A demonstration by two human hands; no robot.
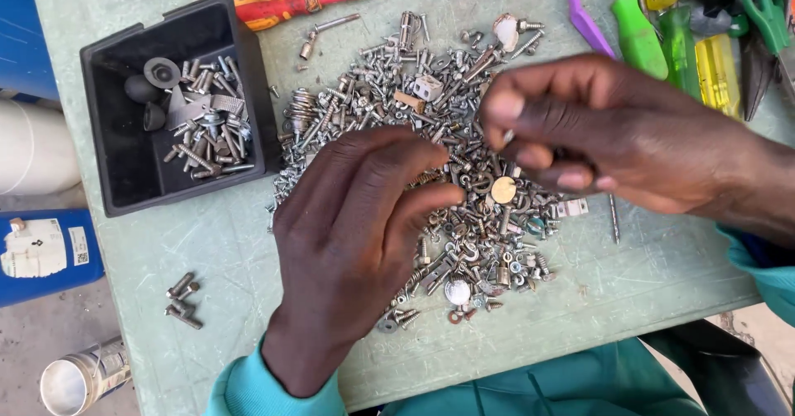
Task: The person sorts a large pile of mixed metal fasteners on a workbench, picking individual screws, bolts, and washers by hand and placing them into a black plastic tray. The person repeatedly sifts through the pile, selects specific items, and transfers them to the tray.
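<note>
Both hands over screw pile (431,143), black bin (124,168) beside

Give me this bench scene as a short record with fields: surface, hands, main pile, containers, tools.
surface: pale green table
left hand: palm down over the pile of screws and small metal parts
right hand: fingertips pinching a small metal piece, too small to identify
container: black bin at left, holding screws and dark round parts
apart: few bolts near the table's left edge
tools: red screwdriver at top; green and yellow handles at top right
</note>
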